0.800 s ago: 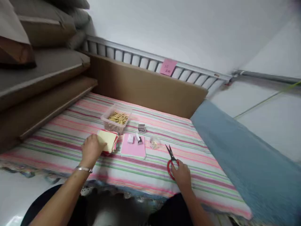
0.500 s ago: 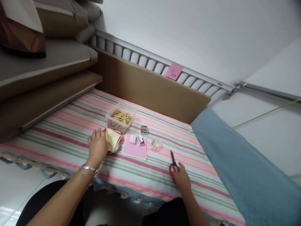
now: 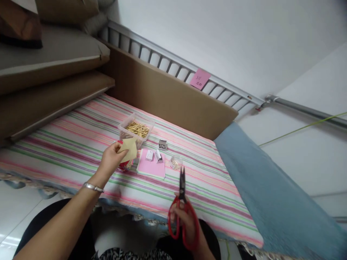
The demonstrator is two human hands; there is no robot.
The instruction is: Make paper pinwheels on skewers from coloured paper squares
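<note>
My left hand (image 3: 110, 160) pinches a pale yellow sheet of paper (image 3: 129, 148) above a stack of red and coloured paper pieces (image 3: 125, 165), which it partly hides. My right hand (image 3: 187, 218) grips red-handled scissors (image 3: 182, 186), raised with the blades pointing away from me and slightly parted. Beyond the left hand stands a clear plastic box (image 3: 122, 133) filled with thin wooden sticks (image 3: 137, 129). Between the hands lies a pile of pink paper (image 3: 150, 168), bearing two small white boxes (image 3: 149, 155).
A small open box of dark bits (image 3: 162, 144) and a round clear container (image 3: 176, 162) stand on the striped cloth (image 3: 206, 180). A brown board (image 3: 168, 97) closes off the back. Stacked cushions (image 3: 56, 72) rise at the left; blue fabric (image 3: 271, 187) covers the right side.
My left hand has lifted the yellow sheet off the stack. My right hand has picked the scissors up from the cloth and brought them left and nearer to me.
</note>
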